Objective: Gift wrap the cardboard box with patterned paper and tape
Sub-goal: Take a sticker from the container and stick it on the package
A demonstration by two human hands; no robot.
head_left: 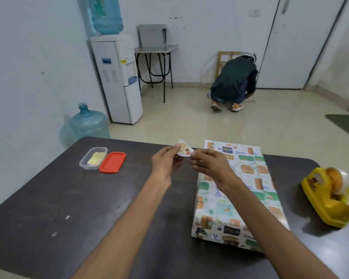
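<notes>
The box [240,190], fully covered in patterned paper, lies flat on the dark table [58,198], right of centre. Above the table's far edge, both hands hold a small round sticker [184,150] with a colourful picture. My left hand [165,161] pinches its left edge between thumb and fingers. My right hand [209,164] pinches its right edge, hovering over the box's far left corner. A yellow tape dispenser [328,196] sits at the table's right edge.
A small clear plastic container [93,158] with yellow and pink contents stands at the far left of the table, its red lid [112,162] beside it. Beyond the table are a water dispenser [117,77], a water jug [88,123] and a crouching person [233,81].
</notes>
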